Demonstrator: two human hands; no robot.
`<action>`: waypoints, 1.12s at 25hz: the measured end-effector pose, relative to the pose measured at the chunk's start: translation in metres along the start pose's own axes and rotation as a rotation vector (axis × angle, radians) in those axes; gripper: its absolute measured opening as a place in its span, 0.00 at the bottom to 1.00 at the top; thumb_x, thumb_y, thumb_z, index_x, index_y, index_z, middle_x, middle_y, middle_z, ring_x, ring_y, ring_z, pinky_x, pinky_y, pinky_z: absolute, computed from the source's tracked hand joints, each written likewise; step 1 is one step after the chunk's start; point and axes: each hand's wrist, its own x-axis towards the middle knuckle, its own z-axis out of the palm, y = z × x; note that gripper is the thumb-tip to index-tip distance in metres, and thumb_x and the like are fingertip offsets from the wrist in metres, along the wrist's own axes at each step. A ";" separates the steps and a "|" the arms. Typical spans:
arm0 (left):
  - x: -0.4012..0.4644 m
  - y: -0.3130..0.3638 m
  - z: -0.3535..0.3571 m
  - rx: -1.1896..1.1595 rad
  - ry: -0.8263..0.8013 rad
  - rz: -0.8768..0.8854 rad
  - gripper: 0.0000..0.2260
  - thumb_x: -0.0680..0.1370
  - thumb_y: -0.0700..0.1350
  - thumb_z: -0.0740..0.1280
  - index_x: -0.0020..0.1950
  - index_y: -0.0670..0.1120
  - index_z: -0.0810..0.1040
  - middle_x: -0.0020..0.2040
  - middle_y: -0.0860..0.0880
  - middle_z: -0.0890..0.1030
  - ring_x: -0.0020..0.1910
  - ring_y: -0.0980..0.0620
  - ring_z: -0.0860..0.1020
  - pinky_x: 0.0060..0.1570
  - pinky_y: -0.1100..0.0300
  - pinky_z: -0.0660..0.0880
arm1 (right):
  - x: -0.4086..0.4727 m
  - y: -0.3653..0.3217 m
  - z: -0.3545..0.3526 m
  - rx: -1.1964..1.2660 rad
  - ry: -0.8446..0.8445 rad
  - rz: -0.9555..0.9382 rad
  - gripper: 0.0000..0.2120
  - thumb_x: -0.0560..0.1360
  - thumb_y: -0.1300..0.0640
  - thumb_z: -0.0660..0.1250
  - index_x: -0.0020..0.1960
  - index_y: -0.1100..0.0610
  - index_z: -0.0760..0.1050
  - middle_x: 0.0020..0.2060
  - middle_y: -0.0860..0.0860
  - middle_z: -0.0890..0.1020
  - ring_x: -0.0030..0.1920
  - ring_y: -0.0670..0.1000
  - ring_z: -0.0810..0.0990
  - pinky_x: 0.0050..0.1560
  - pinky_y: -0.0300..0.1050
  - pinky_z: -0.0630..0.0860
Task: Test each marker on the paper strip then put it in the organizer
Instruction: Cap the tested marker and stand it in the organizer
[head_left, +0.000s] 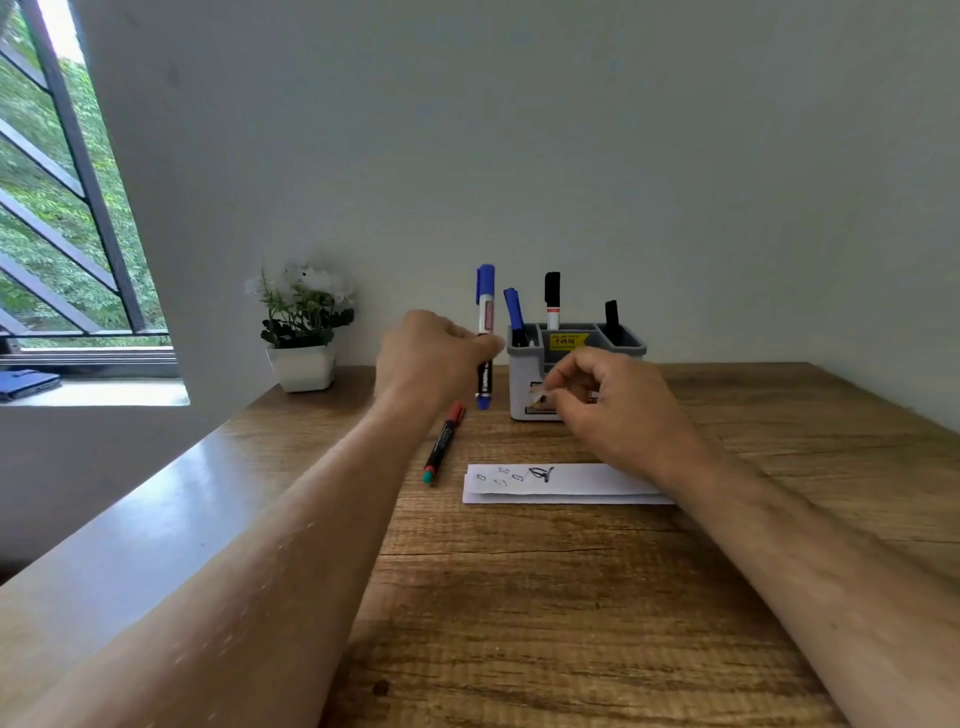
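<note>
My left hand grips a blue-capped marker upright, just left of the grey organizer. My right hand hovers in front of the organizer with its fingers curled; whether it holds anything is unclear. Standing in the organizer are a blue marker, a black-capped white marker and a black marker. A black pen with a red cap and teal end lies on the desk. The white paper strip with scribbles lies under my right wrist.
A white pot of white flowers stands at the desk's back left. The wooden desk meets a plain wall behind the organizer. A window with bars is at far left, with a dark blue object on its sill.
</note>
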 end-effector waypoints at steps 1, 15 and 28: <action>-0.005 0.004 0.003 -0.086 -0.007 0.019 0.11 0.73 0.56 0.73 0.41 0.49 0.83 0.38 0.53 0.83 0.38 0.57 0.79 0.35 0.60 0.74 | 0.000 -0.001 0.000 0.015 0.043 -0.017 0.04 0.78 0.55 0.67 0.53 0.49 0.77 0.41 0.40 0.77 0.43 0.39 0.78 0.43 0.31 0.73; -0.038 0.020 0.040 -0.083 0.118 0.259 0.10 0.70 0.54 0.75 0.41 0.53 0.76 0.35 0.55 0.81 0.34 0.59 0.80 0.40 0.57 0.81 | 0.008 -0.013 -0.005 0.638 0.157 0.097 0.12 0.79 0.48 0.65 0.58 0.51 0.79 0.46 0.46 0.86 0.43 0.43 0.85 0.39 0.39 0.81; -0.030 0.021 0.029 -0.469 0.014 0.221 0.09 0.76 0.52 0.71 0.52 0.49 0.83 0.38 0.50 0.85 0.36 0.56 0.83 0.41 0.60 0.81 | 0.005 -0.002 -0.007 0.353 0.195 0.083 0.12 0.81 0.49 0.63 0.58 0.52 0.81 0.34 0.46 0.81 0.29 0.37 0.77 0.28 0.28 0.70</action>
